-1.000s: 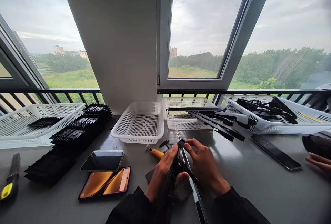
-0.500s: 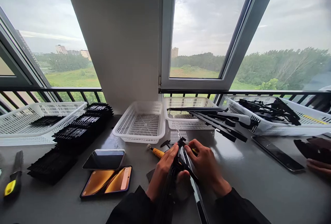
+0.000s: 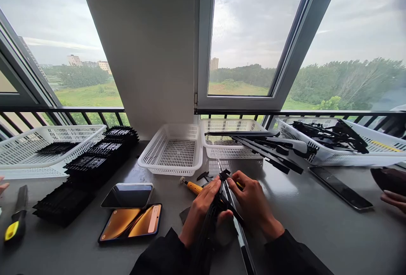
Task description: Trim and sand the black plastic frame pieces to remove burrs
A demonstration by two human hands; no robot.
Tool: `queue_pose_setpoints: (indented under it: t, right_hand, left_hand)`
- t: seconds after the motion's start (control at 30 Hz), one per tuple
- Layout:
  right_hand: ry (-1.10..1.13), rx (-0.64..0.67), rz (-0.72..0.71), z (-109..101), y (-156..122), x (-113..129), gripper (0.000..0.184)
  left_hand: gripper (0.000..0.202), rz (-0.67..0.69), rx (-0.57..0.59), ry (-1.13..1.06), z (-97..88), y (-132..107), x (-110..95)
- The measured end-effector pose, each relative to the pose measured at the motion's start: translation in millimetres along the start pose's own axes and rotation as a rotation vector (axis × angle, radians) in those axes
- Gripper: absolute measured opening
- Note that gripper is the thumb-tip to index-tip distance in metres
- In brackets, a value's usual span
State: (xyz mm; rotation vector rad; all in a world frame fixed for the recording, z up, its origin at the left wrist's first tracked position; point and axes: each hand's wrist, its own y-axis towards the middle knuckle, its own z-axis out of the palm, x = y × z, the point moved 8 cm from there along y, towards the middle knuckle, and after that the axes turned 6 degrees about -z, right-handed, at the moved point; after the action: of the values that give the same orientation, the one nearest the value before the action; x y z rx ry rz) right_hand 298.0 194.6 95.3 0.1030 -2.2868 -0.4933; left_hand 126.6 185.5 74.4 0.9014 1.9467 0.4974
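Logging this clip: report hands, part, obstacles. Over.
Left hand gripping long black plastic part. Right hand beside its far end. Yellow cylindrical tool lying close by.

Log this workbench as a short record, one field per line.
Left hand: gripping a long black part
Right hand: at that part's upper end; grip unclear
Orange-handled tool: lying beyond the left hand
Lit phone: nearer the person than the silver-rimmed phone
Far-right basket: holds loose black parts
Another person's hand: right edge, below a dark piece
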Motion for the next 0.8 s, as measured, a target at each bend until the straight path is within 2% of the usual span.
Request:
queue_pose_setpoints:
  t: [0.37,0.53,0.7,0.8]
  right_hand:
    - [-0.060,0.051,0.017,3.3,-1.7,2.2,0.040]
    - [-0.028,0.014,0.002,1.4,-0.7,-0.4,0.040]
    - [-0.041,0.026,0.002,2.9,0.0,-0.2,0.038]
    - [-0.055,0.051,-0.007,4.3,0.0,0.5,0.035]
  left_hand:
    - [0.090,-0.007,0.008,0.010,1.7,-1.3,0.5]
    - [0.090,-0.001,0.017,0.011,4.5,-1.3,0.3]
    - [0.090,0.040,-0.035,0.006,7.5,-5.3,4.2]
    - [0.085,0.008,0.003,-0.011,8.0,-5.3,4.6]
